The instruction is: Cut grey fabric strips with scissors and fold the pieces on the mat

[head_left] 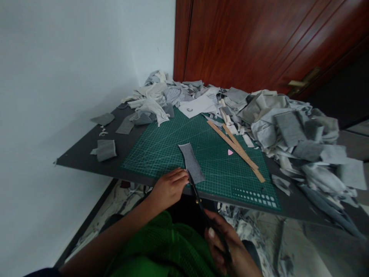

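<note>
A strip of grey fabric (192,163) lies on the green cutting mat (161,146), its near end close to the table's front edge. My left hand (173,186) pinches the strip's left edge near that end. My right hand (227,242) is wrapped round the handles of black scissors (197,199), in front of the table edge. The blades point up and away, reaching the fabric right beside my left fingertips. How far the blades are apart I cannot tell.
Two wooden rulers (233,148) and a pink tailor's chalk (230,152) lie on the mat's right. A big heap of grey fabric scraps (291,127) covers the table's right; paler scraps (152,100) line the back. A folded grey piece (106,150) sits left. Wall and door stand behind.
</note>
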`<state>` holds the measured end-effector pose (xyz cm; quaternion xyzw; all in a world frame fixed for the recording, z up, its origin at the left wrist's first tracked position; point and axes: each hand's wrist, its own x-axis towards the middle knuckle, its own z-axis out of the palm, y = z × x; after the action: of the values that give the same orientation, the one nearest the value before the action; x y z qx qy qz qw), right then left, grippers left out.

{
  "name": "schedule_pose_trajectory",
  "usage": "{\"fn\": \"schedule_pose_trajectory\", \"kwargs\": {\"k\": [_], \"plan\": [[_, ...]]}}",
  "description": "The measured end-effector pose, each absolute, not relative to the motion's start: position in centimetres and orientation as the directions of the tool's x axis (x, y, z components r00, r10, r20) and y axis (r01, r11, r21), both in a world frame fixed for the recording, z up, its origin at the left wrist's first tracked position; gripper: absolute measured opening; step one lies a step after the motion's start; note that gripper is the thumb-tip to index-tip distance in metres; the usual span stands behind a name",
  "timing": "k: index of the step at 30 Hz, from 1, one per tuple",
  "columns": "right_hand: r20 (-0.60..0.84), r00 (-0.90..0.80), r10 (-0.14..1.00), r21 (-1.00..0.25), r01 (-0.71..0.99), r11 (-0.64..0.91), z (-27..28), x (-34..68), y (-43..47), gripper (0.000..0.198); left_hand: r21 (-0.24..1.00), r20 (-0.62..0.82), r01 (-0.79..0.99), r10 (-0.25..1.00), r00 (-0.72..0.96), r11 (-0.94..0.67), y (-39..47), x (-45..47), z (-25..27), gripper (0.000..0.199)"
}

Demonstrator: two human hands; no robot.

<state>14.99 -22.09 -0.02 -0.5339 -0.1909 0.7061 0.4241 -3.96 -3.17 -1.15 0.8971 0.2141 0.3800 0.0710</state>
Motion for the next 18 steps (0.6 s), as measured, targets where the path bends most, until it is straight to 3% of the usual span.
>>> {"fn": "schedule_pose_trajectory", "kwargs": {"k": [18], "plan": [[-0.559, -0.098, 0.823, -0.772, -0.301, -0.560, 0.87, 15.00, -21.67, 0.092, 0.293, 0.658, 0.340, 0.446, 0.607, -0.894, -3.14, -3.94, -1.33, 0.019]]}}
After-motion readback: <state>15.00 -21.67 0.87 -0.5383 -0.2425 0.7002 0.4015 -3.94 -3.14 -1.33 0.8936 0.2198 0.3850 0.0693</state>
